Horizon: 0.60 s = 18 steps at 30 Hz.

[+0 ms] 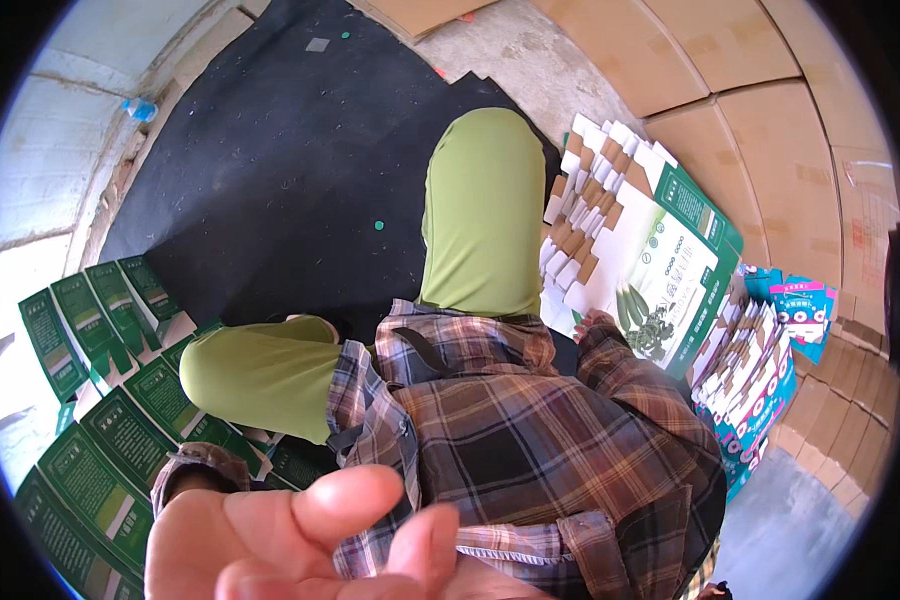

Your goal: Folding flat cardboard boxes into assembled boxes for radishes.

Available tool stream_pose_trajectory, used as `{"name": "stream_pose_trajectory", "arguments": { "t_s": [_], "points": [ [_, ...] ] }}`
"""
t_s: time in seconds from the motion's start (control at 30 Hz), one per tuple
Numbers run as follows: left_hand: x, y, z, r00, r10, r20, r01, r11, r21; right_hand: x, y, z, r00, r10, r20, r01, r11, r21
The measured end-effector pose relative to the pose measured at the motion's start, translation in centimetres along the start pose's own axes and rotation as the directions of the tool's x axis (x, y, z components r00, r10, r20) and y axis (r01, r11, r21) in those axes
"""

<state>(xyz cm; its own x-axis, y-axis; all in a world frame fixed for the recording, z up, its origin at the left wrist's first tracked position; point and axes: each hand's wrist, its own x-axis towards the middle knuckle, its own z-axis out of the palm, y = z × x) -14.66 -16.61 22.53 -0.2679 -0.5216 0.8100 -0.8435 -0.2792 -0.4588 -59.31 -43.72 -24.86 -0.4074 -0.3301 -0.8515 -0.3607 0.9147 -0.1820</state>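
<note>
My left hand (300,530) is raised close to the camera at the lower left, palm showing. Its fingers are loosely bent and apart, with nothing between them. At the right, my right hand (597,326) has its fingers bent at the near edge of a flat white-and-green carton (635,270), which lies on top of a fanned stack. Vegetable pictures are printed on this carton. Its brown and white end flaps (585,215) stick out in overlapping rows. The undersides of my right fingers are hidden.
Green folded cartons (135,440) stand in rows at the left. A pink-and-teal carton stack (750,370) sits at the right, beside brown cardboard boxes (780,150). Black sheeting (290,160) covers the floor ahead of my green-trousered legs (485,210). A blue bottle (140,109) lies by the wall.
</note>
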Motion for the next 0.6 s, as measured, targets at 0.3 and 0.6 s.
{"name": "stream_pose_trajectory", "arguments": {
  "t_s": [0.3, 0.6],
  "points": [
    [1.3, -2.0, -2.0, 0.978, 0.116, 0.171, -0.096, 0.988, -0.125, -3.2, 0.9, -2.1, 0.996, 0.049, 0.07, -0.084, 0.723, 0.685],
    [-0.5, -6.2, -4.6, 0.968, -0.023, 0.249, 0.075, 0.977, -0.199, -4.3, 0.1, -0.9, 0.985, -0.171, -0.001, 0.102, 0.583, 0.806]
  ]
}}
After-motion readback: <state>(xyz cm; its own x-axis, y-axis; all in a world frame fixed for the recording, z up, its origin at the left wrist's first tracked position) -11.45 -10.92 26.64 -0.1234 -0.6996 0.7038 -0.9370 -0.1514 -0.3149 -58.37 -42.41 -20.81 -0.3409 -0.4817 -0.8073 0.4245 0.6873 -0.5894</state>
